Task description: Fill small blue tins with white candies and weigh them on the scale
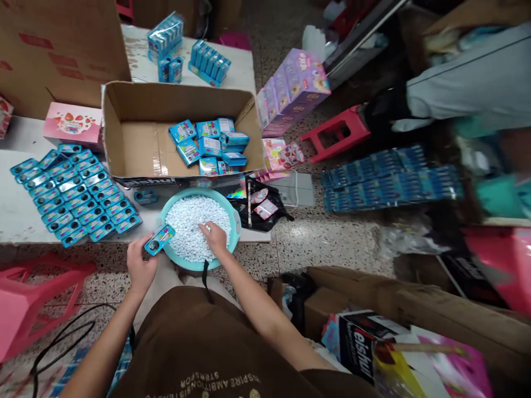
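My left hand is closed round a small flat blue box with a dark round spot and printed lettering, held tilted at the left rim of a turquoise plastic basin. Small white pellets, like mint candies, fill the basin. Over the pellets is my right hand, its fingers pinched together at their surface; whatever is between the fingertips is too small to make out. A single blue box lies on the table just behind the basin's left side.
Rows of blue boxes cover the table's left side. Behind the basin stands an open carton with several blue boxes inside. A black bag lies right of the basin. Red stools and wrapped blue packs are at right.
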Demonstrator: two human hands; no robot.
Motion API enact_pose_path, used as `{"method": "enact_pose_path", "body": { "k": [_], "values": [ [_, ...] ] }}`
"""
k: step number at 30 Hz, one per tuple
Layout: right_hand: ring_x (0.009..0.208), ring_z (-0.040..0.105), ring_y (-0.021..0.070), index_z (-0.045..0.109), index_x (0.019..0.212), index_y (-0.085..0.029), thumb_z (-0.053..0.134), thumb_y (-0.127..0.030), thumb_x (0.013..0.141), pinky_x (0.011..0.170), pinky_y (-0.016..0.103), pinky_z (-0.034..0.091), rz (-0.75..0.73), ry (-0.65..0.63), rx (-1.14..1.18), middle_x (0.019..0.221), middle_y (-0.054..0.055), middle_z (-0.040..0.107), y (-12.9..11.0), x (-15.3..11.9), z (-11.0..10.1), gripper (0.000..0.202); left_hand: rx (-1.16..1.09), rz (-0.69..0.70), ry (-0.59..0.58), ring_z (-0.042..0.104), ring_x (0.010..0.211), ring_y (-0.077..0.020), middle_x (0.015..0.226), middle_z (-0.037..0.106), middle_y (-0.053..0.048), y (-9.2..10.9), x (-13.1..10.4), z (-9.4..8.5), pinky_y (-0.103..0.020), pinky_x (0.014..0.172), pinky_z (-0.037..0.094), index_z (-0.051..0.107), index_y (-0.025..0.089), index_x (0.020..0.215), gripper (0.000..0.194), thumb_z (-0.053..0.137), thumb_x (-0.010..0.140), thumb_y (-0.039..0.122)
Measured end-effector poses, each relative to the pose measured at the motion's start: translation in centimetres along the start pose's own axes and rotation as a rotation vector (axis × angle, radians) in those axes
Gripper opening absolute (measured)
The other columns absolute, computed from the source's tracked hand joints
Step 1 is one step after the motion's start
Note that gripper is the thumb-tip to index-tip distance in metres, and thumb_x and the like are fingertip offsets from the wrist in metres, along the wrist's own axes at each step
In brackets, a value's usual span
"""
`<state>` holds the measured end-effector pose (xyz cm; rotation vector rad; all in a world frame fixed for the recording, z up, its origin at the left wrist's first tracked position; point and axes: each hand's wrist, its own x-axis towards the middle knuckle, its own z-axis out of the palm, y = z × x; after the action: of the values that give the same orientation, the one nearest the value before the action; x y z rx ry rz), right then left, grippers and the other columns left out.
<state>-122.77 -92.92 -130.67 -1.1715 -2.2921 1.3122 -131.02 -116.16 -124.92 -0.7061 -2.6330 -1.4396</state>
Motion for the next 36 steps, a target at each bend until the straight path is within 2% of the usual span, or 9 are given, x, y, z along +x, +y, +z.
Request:
{"method": "enact_pose_path", "body": {
  "k": [3, 6, 8, 11, 14, 18, 25, 31, 36],
  "values": [
    [0.048, 0.036, 0.0095, 0.049, 0.056, -0.021, 0.057, -0.056, 0.073, 0.047, 0.021, 0.027, 0.221, 0.041, 0.384, 0.049, -0.006, 0.041, -2.3, 0.5, -1.7, 0.040, -0.013, 0.058, -0.106, 0.055, 0.097, -0.0218, 0.108, 0.065, -0.005, 1.8, 1.3, 1.8, -0.036, 0.088, 0.044, 0.059, 0.022, 0.112, 0.038, 0.061, 0.075, 0.016],
    [0.037, 0.024, 0.0058, 0.049, 0.067, -0.020, 0.053, -0.051, 0.078, 0.037, 0.020, 0.015, 0.462, -0.050, 0.918, 0.048, -0.008, 0.040, -5.6, 0.7, -3.8, 0.033, -0.004, 0.092, -0.188, 0.054, 0.092, -0.0228, 0.102, 0.066, -0.006, 3.0, 2.0, 3.6, -0.036, 0.082, 0.044, 0.060, 0.021, 0.113, 0.042, 0.059, 0.072, 0.012],
    [0.035, 0.024, 0.0049, 0.048, 0.072, -0.021, 0.051, -0.044, 0.081, 0.035, 0.018, 0.013, 0.511, -0.091, 1.200, 0.050, -0.008, 0.042, -8.1, 0.6, -5.1, 0.025, 0.016, 0.125, -0.244, 0.053, 0.090, -0.0236, 0.101, 0.066, -0.005, 3.7, 2.2, 4.7, -0.037, 0.082, 0.043, 0.061, 0.021, 0.114, 0.044, 0.057, 0.071, 0.011],
    [0.038, 0.032, 0.0045, 0.046, 0.071, -0.020, 0.049, -0.037, 0.084, 0.034, 0.016, 0.018, 0.448, -0.030, 1.415, 0.055, -0.007, 0.046, -11.2, 0.2, -6.0, 0.021, 0.024, 0.180, -0.320, 0.053, 0.089, -0.0238, 0.101, 0.067, -0.004, 4.8, 2.3, 6.0, -0.037, 0.082, 0.041, 0.060, 0.022, 0.115, 0.045, 0.057, 0.071, 0.013],
    [0.040, 0.038, 0.0050, 0.043, 0.066, -0.020, 0.051, -0.039, 0.084, 0.036, 0.016, 0.026, 0.396, 0.036, 1.408, 0.055, -0.006, 0.046, -12.8, -0.6, -5.8, 0.027, 0.025, 0.202, -0.370, 0.052, 0.088, -0.0235, 0.100, 0.067, -0.004, 6.1, 2.3, 6.7, -0.037, 0.081, 0.040, 0.060, 0.024, 0.116, 0.044, 0.057, 0.072, 0.016],
    [0.042, 0.041, 0.0063, 0.043, 0.060, -0.019, 0.053, -0.042, 0.082, 0.040, 0.018, 0.033, 0.358, 0.034, 1.336, 0.052, -0.005, 0.044, -13.2, -1.4, -5.3, 0.033, 0.003, 0.204, -0.397, 0.051, 0.086, -0.0233, 0.098, 0.068, -0.004, 7.1, 2.3, 7.0, -0.037, 0.081, 0.040, 0.061, 0.024, 0.114, 0.043, 0.057, 0.072, 0.015],
    [0.048, 0.047, 0.0088, 0.051, 0.057, -0.018, 0.058, -0.043, 0.076, 0.046, 0.022, 0.040, 0.260, 0.017, 1.240, 0.055, -0.003, 0.050, -13.9, -2.0, -5.5, 0.033, -0.066, 0.106, -0.351, 0.052, 0.083, -0.0231, 0.090, 0.066, -0.005, 7.5, 2.4, 7.6, -0.036, 0.077, 0.043, 0.061, 0.023, 0.112, 0.041, 0.061, 0.071, 0.019],
    [0.051, 0.053, 0.0102, 0.054, 0.053, -0.018, 0.057, -0.046, 0.077, 0.054, 0.024, 0.044, 0.149, 0.096, 1.195, 0.052, -0.002, 0.053, -14.5, -1.9, -5.6, 0.038, -0.067, 0.134, -0.308, 0.051, 0.082, -0.0229, 0.095, 0.068, -0.004, 8.1, 2.7, 7.2, -0.037, 0.079, 0.042, 0.062, 0.024, 0.111, 0.041, 0.062, 0.071, 0.016],
    [0.049, 0.054, 0.0113, 0.054, 0.050, -0.018, 0.055, -0.050, 0.077, 0.055, 0.025, 0.044, 0.136, 0.062, 1.162, 0.047, -0.002, 0.053, -15.1, -1.8, -6.0, 0.042, -0.082, 0.129, -0.290, 0.054, 0.081, -0.0228, 0.091, 0.068, -0.005, 8.0, 2.9, 7.1, -0.035, 0.076, 0.043, 0.062, 0.024, 0.111, 0.039, 0.063, 0.072, 0.022]
  ]
}}
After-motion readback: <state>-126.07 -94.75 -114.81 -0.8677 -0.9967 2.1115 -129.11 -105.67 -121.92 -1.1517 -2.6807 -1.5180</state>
